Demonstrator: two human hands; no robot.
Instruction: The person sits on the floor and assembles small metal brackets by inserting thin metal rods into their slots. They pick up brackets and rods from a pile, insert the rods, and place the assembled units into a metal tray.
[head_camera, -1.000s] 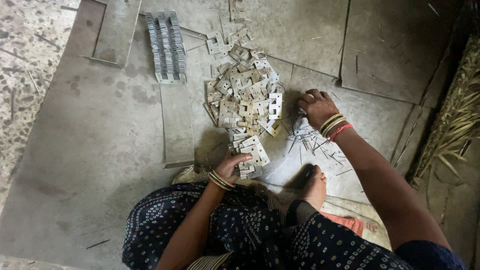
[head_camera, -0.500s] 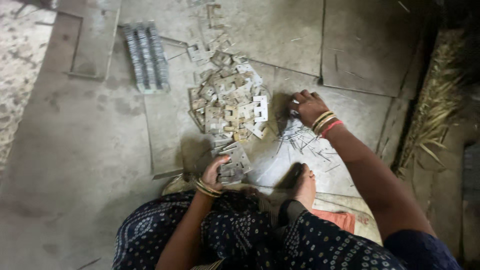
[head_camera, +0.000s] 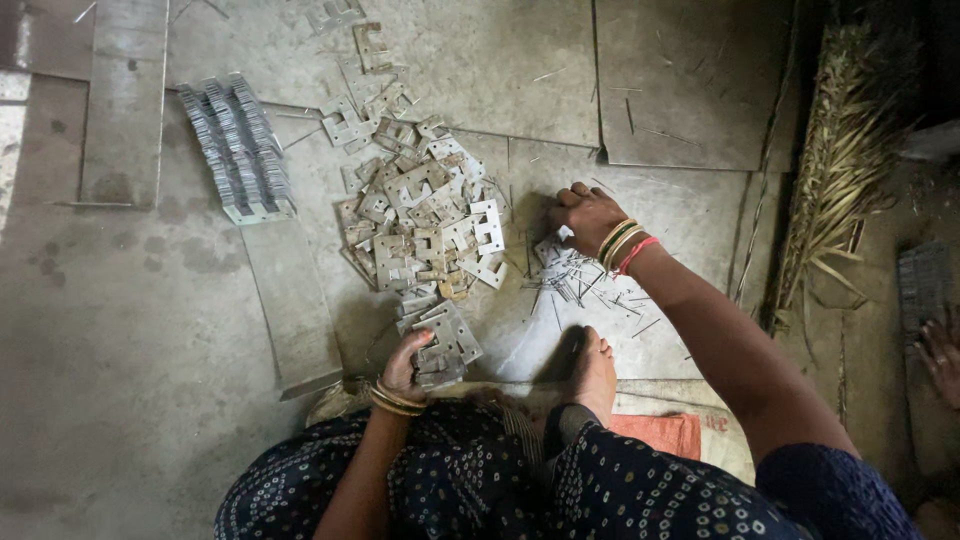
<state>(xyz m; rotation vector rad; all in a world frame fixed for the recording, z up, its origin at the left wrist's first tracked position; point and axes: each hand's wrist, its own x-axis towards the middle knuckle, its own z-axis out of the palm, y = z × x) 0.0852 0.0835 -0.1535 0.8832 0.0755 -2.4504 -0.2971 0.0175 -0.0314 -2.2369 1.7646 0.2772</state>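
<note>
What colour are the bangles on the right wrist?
Gold, green and red-pink bangles sit on the wrist behind the right hand; head view shows them.

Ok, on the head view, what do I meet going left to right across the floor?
Neat row of stacked metal plates → loose pile of metal plates → right hand over thin pins → dry straw bundle.

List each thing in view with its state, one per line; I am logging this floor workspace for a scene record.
left hand: closed on a small stack of metal plates
right hand: fingers down on the thin pins
thin pins: scattered loose on the floor
loose metal plates: jumbled heap
packed plates: stood on edge in neat rows
bare foot: resting beside the pins
dry straw bundle: lying along the right side
</note>
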